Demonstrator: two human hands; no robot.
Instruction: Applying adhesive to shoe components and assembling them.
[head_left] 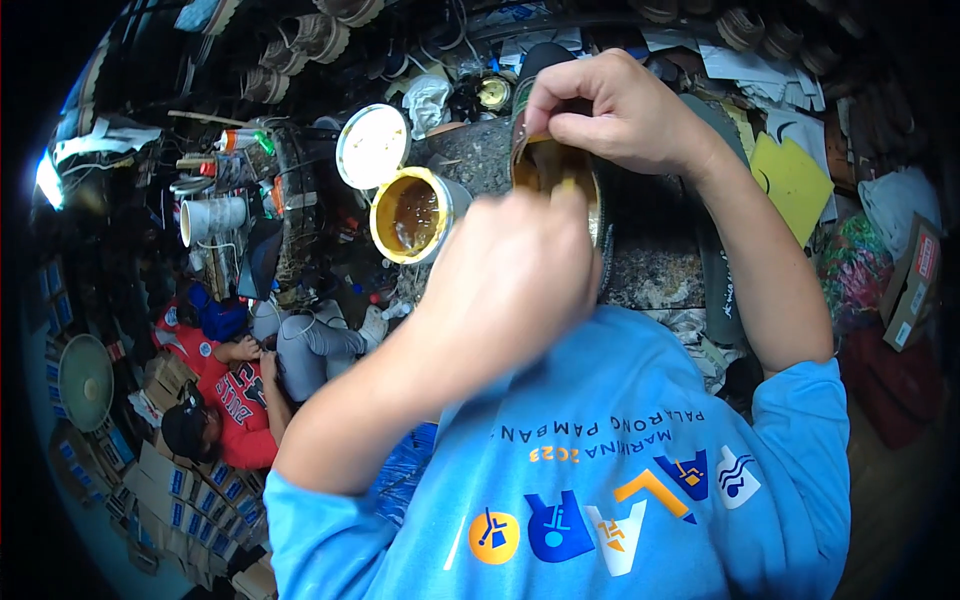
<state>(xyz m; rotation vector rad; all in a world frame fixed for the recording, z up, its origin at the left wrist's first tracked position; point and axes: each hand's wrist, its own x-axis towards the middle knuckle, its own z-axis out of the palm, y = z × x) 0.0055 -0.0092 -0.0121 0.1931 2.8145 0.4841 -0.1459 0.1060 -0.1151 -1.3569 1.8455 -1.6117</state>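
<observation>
A shoe point(530, 72) with a dark green upper stands upright in front of me, its opening toward me. Yellowish, wet-looking glue coats the inside. My right hand point(610, 105) pinches the upper's edge at the far side of the opening. Over the near part, my left hand point(525, 250) is curled and blurred by motion. A small yellowish tip shows at its fingers, but what it grips is mostly hidden. Just left of the shoe, an open tub point(458, 197) of amber glue lies tilted toward me. Its white lid point(372, 147) hangs open beside the rim.
A dark, rough work surface point(655, 270) lies under the shoe. Yellow paper point(790, 185) and a long dark green strip point(720, 280) are on the right. Left stands a white cylinder point(212, 220) among tools. A person in red point(245, 400) sits at the lower left.
</observation>
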